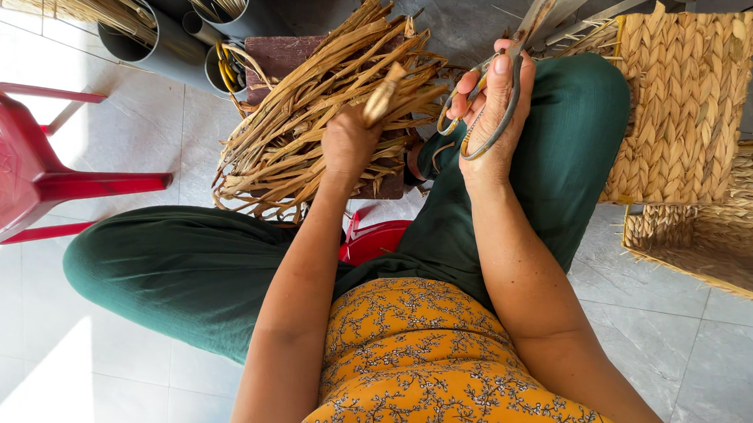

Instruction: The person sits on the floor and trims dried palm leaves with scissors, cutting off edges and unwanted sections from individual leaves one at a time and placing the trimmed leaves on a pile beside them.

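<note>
The left hand point(348, 141) is clenching a dried reed stalk point(383, 94) poking out toward one o'clock over the reed bundle point(312, 122), while the right hand point(490, 114) at three o'clock is gripping scissors point(485, 114).

My kit: mustard-yellow top at 6 o'clock, small dark leaf-and-flower print with white specks, sleeves ending above both bare forearms, plus plain dark green trousers, loose cut, legs spreading toward 9 and 1 o'clock, no visible rings or watch.
</note>
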